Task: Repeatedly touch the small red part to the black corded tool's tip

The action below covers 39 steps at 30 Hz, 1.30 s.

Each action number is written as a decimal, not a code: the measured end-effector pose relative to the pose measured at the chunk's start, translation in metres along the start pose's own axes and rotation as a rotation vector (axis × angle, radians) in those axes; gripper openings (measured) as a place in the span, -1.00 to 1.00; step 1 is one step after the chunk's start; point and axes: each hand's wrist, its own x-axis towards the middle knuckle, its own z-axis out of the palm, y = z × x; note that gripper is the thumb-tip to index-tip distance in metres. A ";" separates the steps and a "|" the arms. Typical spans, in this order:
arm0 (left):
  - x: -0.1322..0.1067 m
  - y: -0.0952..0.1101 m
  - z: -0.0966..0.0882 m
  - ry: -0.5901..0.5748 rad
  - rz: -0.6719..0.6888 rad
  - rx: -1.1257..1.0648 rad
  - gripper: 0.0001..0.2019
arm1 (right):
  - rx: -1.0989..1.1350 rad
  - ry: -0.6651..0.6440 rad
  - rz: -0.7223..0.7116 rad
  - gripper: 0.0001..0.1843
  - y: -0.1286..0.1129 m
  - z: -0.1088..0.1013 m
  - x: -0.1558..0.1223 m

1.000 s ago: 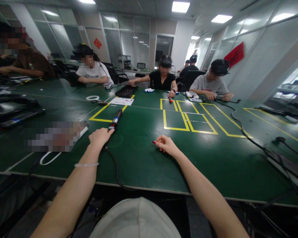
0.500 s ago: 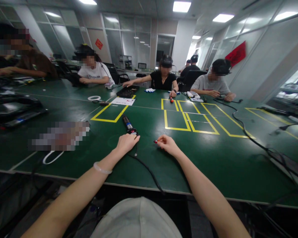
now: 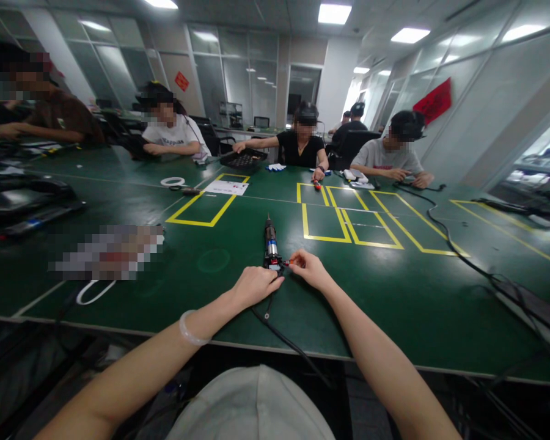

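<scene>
My left hand (image 3: pixel 254 285) grips the rear end of a corded electric screwdriver (image 3: pixel 270 245) that lies on the green table (image 3: pixel 394 293), its tip pointing away from me. Its black cable (image 3: pixel 284 336) trails back over the table's near edge. My right hand (image 3: pixel 309 269) pinches a small red-tipped part (image 3: pixel 289 262) right beside the screwdriver's body. A clear bangle sits on my left wrist.
Yellow tape outlines (image 3: pixel 348 220) mark boxes ahead. A white cord loop (image 3: pixel 89 291) lies at the left, black cables (image 3: pixel 462 256) run along the right. Several seated people work at the far side, one lifting a black tray (image 3: pixel 244 160).
My left hand has dragged the screwdriver rightward across the table until it lies next to my right hand, which stayed in place. The far person has lifted the black tray.
</scene>
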 end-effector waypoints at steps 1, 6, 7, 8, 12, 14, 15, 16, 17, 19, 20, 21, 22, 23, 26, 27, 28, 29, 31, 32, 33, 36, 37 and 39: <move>-0.001 0.001 0.000 0.004 0.017 -0.001 -0.52 | 0.004 -0.009 0.000 -0.86 0.000 0.001 0.000; -0.003 0.000 0.004 0.019 0.083 0.014 -0.52 | -0.009 -0.056 -0.008 -0.88 0.000 0.004 0.000; -0.004 0.000 0.005 0.020 0.094 0.017 -0.53 | -0.022 -0.064 -0.007 -0.87 -0.001 0.004 0.000; -0.004 -0.001 0.006 0.024 0.103 0.018 -0.53 | -0.032 -0.070 -0.002 -0.87 -0.002 0.004 0.000; -0.004 -0.003 0.009 0.037 0.110 0.011 -0.54 | 0.002 -0.095 0.031 -0.84 -0.005 0.003 -0.001; -0.004 -0.003 0.009 0.040 0.110 0.000 -0.54 | 0.054 -0.100 0.042 -0.83 -0.005 0.003 -0.001; -0.004 -0.003 0.008 0.039 0.111 -0.005 -0.54 | 0.075 -0.098 0.044 -0.83 -0.005 0.004 0.000; -0.004 -0.003 0.008 0.036 0.112 -0.009 -0.54 | 0.089 -0.095 0.044 -0.83 -0.004 0.005 0.000; -0.004 -0.003 0.007 0.034 0.112 -0.011 -0.54 | 0.096 -0.092 0.042 -0.83 -0.003 0.006 0.001; -0.005 -0.002 0.006 0.032 0.105 -0.015 -0.55 | 0.094 -0.087 0.035 -0.83 0.000 0.007 0.002; -0.005 -0.002 0.005 0.032 0.103 -0.021 -0.55 | 0.090 -0.086 0.030 -0.83 0.001 0.007 0.002; -0.005 -0.001 0.004 0.034 0.098 -0.032 -0.54 | 0.086 -0.085 0.026 -0.83 0.002 0.007 0.003; -0.006 0.000 0.003 0.038 0.092 -0.047 -0.53 | 0.082 -0.080 0.024 -0.82 0.003 0.006 0.003; -0.006 0.000 0.002 0.041 0.081 -0.069 -0.51 | 0.078 -0.073 0.023 -0.82 0.004 0.006 0.003; -0.007 0.002 -0.001 0.063 -0.018 -0.158 -0.50 | 0.063 -0.054 0.028 -0.83 0.003 0.006 0.003; -0.006 0.002 -0.002 0.086 -0.072 -0.189 -0.51 | 0.060 -0.051 0.032 -0.83 0.002 0.006 0.002; -0.005 0.001 -0.003 0.119 -0.122 -0.219 -0.54 | 0.060 -0.051 0.036 -0.84 0.001 0.006 0.002; -0.004 0.000 -0.004 0.160 -0.156 -0.245 -0.59 | 0.061 -0.052 0.039 -0.85 -0.001 0.006 0.002; -0.001 -0.002 -0.004 0.230 -0.157 -0.288 -0.67 | 0.059 -0.051 0.046 -0.86 -0.002 0.007 0.001; 0.001 -0.004 -0.003 0.238 -0.134 -0.306 -0.66 | 0.057 -0.050 0.051 -0.87 -0.003 0.007 0.001; 0.002 -0.006 -0.001 0.222 -0.109 -0.322 -0.62 | 0.056 -0.048 0.055 -0.88 -0.003 0.007 0.001; 0.007 -0.011 0.006 0.117 -0.077 -0.351 -0.54 | 0.062 -0.047 0.058 -0.88 -0.003 0.008 0.002; 0.007 -0.012 0.008 0.092 -0.076 -0.354 -0.53 | 0.069 -0.048 0.056 -0.88 -0.003 0.008 0.002; 0.008 -0.013 0.009 0.072 -0.073 -0.350 -0.50 | 0.076 -0.046 0.053 -0.87 -0.002 0.009 0.003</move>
